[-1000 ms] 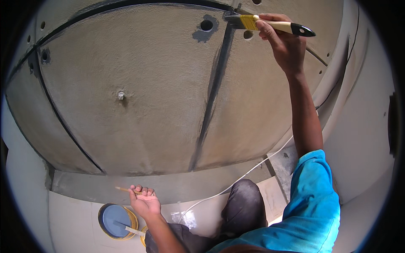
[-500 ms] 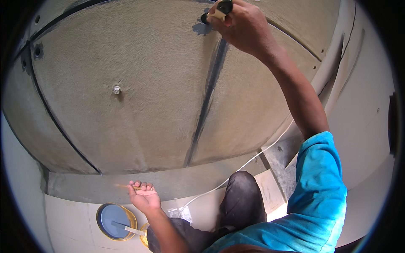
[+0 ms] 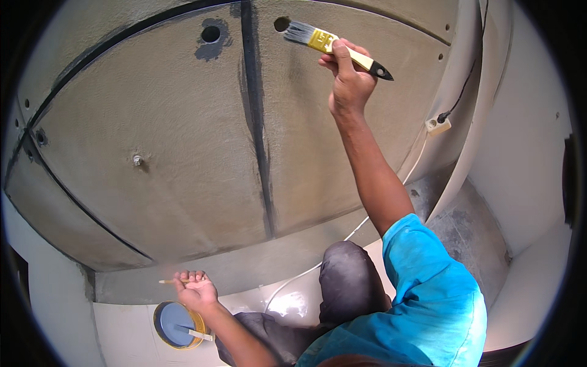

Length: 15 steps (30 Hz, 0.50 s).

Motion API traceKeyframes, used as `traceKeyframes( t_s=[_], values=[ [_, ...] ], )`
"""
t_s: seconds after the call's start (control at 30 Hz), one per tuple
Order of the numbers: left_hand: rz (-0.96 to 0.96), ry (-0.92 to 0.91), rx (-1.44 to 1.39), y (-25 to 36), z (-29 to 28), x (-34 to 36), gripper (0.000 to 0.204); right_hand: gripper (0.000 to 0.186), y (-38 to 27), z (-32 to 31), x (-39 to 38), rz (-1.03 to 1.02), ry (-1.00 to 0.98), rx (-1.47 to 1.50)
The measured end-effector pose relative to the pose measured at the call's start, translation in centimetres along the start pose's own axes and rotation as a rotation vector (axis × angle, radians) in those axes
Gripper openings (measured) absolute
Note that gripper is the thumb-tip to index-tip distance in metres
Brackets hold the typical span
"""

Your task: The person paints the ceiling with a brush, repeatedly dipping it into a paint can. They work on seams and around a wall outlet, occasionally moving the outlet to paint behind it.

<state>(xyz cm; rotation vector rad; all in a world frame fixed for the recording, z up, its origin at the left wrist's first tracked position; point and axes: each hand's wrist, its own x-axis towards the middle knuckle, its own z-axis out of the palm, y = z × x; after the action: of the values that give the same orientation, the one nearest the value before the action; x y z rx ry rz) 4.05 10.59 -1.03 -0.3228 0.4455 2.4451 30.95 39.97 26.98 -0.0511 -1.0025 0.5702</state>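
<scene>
My right hand (image 3: 353,82) is wrapped round the handle of a flat paintbrush (image 3: 320,41) with a yellow ferrule and a black handle end. Its grey-coated bristles are at the edge of a round hole (image 3: 282,24) in the tan wall panel (image 3: 183,104). To the left, past a dark vertical seam (image 3: 255,116), another hole (image 3: 210,34) has grey paint smeared around it. Low on the left, my left hand (image 3: 197,293) is palm up, pinching a thin cigarette-like stick (image 3: 165,281). Below that hand, a yellow bucket (image 3: 200,320) holds grey paint and a tool with a pale handle (image 3: 200,335).
A metal stub (image 3: 137,160) sticks out of the panel. From a white socket block (image 3: 438,126) with a black plug, a white cable (image 3: 361,226) runs down across the ledge and floor. My bent knee (image 3: 348,269) is close to the ledge (image 3: 244,275).
My right hand has brought the brush from the painted hole, across the seam, to the hole on its right. The view has shifted. My left hand still pinches the stick.
</scene>
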Motion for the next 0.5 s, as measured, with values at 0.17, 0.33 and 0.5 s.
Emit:
traceKeyframes(
  t_s=[0.17,0.33,0.5],
  values=[
    [-0.004,-0.033,0.032,-0.5,-0.2,0.1,0.022,0.020,2.2,2.7,0.2,-0.086,-0.054,-0.154],
    [-0.030,0.006,0.062,-2.1,0.0,0.1,0.022,0.024,1.0,1.6,2.2,-0.255,-0.186,-0.533],
    [-0.090,-0.135,0.132,-0.2,-3.2,3.4,0.024,0.011,-1.1,2.1,4.0,-0.520,-0.262,-0.462]
  ],
)
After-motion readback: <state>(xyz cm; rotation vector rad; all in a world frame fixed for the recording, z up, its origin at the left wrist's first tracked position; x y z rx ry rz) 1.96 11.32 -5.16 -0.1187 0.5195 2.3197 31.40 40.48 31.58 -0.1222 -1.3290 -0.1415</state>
